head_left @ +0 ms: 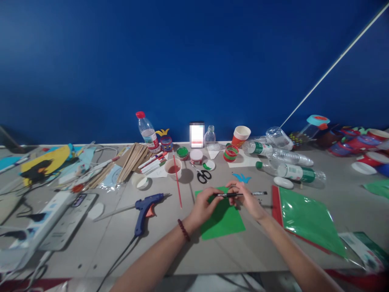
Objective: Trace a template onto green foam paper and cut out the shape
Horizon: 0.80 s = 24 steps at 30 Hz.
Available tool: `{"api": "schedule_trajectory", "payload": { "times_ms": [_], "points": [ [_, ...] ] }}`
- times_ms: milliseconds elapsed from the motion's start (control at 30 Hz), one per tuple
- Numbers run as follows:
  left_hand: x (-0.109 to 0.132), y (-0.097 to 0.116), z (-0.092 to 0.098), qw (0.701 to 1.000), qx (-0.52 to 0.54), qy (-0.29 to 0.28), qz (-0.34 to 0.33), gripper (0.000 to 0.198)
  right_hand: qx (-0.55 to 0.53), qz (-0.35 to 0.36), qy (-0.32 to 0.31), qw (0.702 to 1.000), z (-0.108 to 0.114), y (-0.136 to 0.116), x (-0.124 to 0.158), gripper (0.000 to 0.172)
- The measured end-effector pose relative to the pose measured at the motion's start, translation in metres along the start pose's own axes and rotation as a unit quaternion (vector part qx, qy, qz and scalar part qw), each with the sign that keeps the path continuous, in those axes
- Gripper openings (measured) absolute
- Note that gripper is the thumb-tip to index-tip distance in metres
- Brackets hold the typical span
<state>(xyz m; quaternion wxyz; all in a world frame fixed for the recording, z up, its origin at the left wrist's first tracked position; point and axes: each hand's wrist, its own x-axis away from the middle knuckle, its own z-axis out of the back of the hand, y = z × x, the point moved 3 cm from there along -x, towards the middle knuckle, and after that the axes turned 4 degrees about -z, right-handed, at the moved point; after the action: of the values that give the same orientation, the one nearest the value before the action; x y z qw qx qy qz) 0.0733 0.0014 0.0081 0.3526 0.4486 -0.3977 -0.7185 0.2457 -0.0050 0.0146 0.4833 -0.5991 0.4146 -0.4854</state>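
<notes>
Both my hands hold a black pen [225,195] level above a green sheet of paper [223,225]. My left hand [205,205] grips its left end, and a beaded bracelet circles that wrist. Toward the other end, the fingers of my right hand [246,199] close on the pen, with a clear, dark-tipped length sticking out to the right. Just beyond my right hand lies a blue paper cutout [242,178]. Black-handled scissors [203,175] rest past my left hand. The paper's upper part is partly hidden by my hands.
A blue glue gun [145,211] lies at left, near power strips [69,221]. A paper cup [173,169] with a red stick, paint jars [182,153] and a phone [197,135] stand toward the wall. Plastic bottles [296,172] and a green packet [306,217] lie at right.
</notes>
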Motion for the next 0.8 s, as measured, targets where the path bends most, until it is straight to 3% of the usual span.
{"api": "schedule_trajectory", "payload": {
  "times_ms": [167,300,400,500,567,633,700,767,800],
  "points": [
    [0.006,-0.001,-0.006,0.998,0.029,0.021,0.048,0.018,0.091,-0.015,0.02,0.996,-0.001,0.012,0.0,0.07],
    [0.006,-0.002,-0.008,0.999,0.014,0.015,0.049,0.017,0.102,0.0,0.008,0.995,-0.005,0.02,0.003,0.067],
    [0.004,-0.002,-0.007,0.999,0.004,-0.005,0.034,0.016,0.113,-0.012,0.006,0.994,-0.001,0.014,0.005,0.055],
    [0.001,-0.001,-0.007,0.997,-0.054,-0.052,-0.008,0.018,0.1,0.006,0.024,0.995,0.014,-0.008,0.002,0.034],
    [0.001,0.0,-0.006,0.99,-0.115,-0.069,-0.039,0.021,0.121,0.027,0.058,0.991,0.029,-0.024,-0.004,0.03],
    [0.0,-0.002,-0.004,0.981,-0.178,-0.066,-0.052,0.025,0.221,0.046,0.119,0.967,0.044,-0.037,-0.013,0.03],
    [0.0,-0.004,-0.002,0.968,-0.237,-0.062,-0.052,0.029,0.379,0.053,0.168,0.909,0.055,-0.043,-0.023,0.025],
    [0.0,-0.006,-0.002,0.953,-0.29,-0.069,-0.045,0.036,0.491,0.065,0.161,0.854,0.06,-0.041,-0.034,0.024],
    [0.0,-0.007,-0.003,0.946,-0.311,-0.076,-0.041,0.041,0.517,0.072,0.142,0.841,0.062,-0.038,-0.04,0.026]
  ]
}}
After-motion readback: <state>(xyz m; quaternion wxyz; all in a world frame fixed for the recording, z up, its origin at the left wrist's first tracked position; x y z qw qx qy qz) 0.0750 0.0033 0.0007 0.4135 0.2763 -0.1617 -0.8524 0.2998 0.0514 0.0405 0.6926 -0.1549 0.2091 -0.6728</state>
